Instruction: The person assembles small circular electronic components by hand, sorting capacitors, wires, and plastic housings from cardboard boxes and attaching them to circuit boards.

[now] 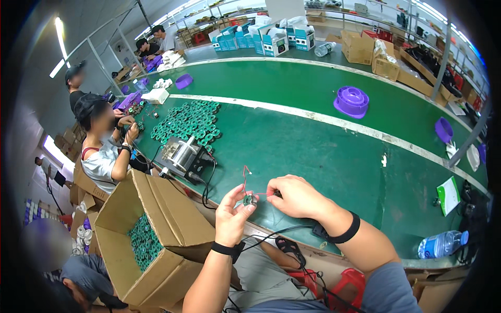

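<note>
Close to the table's near edge, my left hand pinches a small round green circuit board part between thumb and fingertips. A thin red wire rises from it in a loop, with a small white tip. Just to the right, my right hand is closed, palm down, and a stretch of red wire runs from the part to its fingers. Something small and dark shows under those fingers; its kind cannot be made out. Both wrists wear black bands with cables.
A metal-topped device with cables stands left of my hands, before a pile of green round parts. An open cardboard box holds more. A water bottle lies right; a purple plastic part sits farther back. Co-workers sit at left.
</note>
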Tool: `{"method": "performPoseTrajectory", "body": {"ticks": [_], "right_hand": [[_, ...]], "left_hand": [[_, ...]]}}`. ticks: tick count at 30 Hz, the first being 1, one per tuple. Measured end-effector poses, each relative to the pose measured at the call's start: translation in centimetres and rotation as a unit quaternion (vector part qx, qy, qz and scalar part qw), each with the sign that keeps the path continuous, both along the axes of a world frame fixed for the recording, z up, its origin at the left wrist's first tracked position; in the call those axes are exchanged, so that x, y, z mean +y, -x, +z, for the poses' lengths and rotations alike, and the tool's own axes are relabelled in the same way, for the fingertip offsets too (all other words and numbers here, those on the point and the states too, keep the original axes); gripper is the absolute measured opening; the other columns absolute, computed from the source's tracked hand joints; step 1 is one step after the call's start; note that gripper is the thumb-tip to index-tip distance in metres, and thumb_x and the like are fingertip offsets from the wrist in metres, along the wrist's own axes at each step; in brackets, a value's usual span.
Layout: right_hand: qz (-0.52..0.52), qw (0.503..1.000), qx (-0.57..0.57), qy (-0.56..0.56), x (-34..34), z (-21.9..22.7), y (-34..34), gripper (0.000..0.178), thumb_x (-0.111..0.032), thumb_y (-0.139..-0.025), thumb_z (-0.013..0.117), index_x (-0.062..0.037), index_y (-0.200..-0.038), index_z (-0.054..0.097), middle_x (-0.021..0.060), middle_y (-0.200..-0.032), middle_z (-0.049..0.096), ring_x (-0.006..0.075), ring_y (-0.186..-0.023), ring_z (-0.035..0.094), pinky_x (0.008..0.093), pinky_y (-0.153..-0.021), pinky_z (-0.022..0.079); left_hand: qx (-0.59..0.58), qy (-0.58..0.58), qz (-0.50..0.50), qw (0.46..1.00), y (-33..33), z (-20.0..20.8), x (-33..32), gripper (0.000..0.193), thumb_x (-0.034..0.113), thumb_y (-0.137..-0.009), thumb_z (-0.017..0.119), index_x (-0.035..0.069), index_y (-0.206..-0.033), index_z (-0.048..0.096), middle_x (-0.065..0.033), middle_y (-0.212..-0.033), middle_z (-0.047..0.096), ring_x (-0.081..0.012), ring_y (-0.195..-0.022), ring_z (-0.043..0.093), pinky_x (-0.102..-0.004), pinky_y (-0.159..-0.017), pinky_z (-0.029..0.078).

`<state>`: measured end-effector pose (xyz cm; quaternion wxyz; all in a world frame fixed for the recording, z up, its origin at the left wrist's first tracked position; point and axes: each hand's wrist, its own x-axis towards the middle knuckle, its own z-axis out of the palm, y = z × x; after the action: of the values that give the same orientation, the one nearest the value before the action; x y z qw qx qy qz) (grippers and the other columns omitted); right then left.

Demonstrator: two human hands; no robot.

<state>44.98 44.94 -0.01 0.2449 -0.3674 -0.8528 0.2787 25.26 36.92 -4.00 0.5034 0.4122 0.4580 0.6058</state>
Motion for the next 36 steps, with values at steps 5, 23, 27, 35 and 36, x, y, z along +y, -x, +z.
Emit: {"method": "performPoseTrajectory", "body": {"ticks": [5, 23, 27, 35, 36], "right_hand": [[0.013, 0.998, 0.015, 0.062, -0.2, 1.1, 0.2, 0.016, -0.018, -0.089, 0.064, -0.0031, -0.092, 0.067, 0.0169, -0.085, 0.07, 0.0362, -0.085, 0.068, 0.0458, -0.078, 0.053], [0.07, 0.991, 0.039, 0.111, -0.8, 2.2, 0.3, 0.015, -0.017, -0.089, 0.062, -0.0033, -0.089, 0.068, 0.0147, -0.08, 0.071, 0.0284, -0.076, 0.07, 0.0383, -0.069, 0.053], [0.03, 0.986, 0.139, 0.088, -0.9, 2.5, 0.5, 0.015, -0.015, -0.087, 0.061, -0.0026, -0.089, 0.069, 0.0174, -0.079, 0.069, 0.0356, -0.075, 0.069, 0.043, -0.068, 0.053], [0.055, 0.97, 0.139, 0.19, -0.7, 2.9, 0.2, 0.017, -0.017, -0.089, 0.063, -0.001, -0.089, 0.069, 0.0158, -0.075, 0.07, 0.029, -0.071, 0.07, 0.0386, -0.066, 0.053], [0.04, 0.978, 0.119, 0.164, -0.7, 2.4, 0.2, 0.018, -0.017, -0.089, 0.063, -0.0004, -0.089, 0.07, 0.0152, -0.074, 0.069, 0.0279, -0.07, 0.069, 0.0377, -0.066, 0.053]], "left_hand": [[-0.063, 0.03, 0.0, 0.998, -0.7, 0.4, -0.1, 0.054, -0.01, -0.086, 0.068, -0.003, -0.136, 0.051, -0.013, -0.125, 0.059, -0.0222, -0.107, 0.066, -0.0302, -0.09, 0.055], [-0.253, 0.078, -0.028, 0.964, 0.0, -0.2, -0.2, 0.038, 0.006, -0.094, 0.067, 0.002, -0.13, 0.056, -0.0123, -0.115, 0.067, -0.0255, -0.105, 0.067, -0.0384, -0.094, 0.056], [-0.219, 0.077, -0.045, 0.972, -0.3, -0.3, -0.4, 0.044, 0.001, -0.088, 0.072, 0.0, -0.129, 0.057, -0.0123, -0.116, 0.067, -0.0238, -0.104, 0.068, -0.0365, -0.093, 0.056], [0.057, -0.035, 0.03, 0.997, -0.7, 0.1, -1.0, 0.047, -0.008, -0.083, 0.074, -0.004, -0.127, 0.058, -0.0083, -0.118, 0.063, -0.0138, -0.104, 0.062, -0.0288, -0.088, 0.053], [-0.002, 0.01, 0.019, 1.0, -0.6, 0.5, -1.2, 0.047, -0.007, -0.083, 0.075, -0.004, -0.126, 0.059, -0.0085, -0.118, 0.063, -0.0136, -0.105, 0.061, -0.0286, -0.09, 0.052]]}}
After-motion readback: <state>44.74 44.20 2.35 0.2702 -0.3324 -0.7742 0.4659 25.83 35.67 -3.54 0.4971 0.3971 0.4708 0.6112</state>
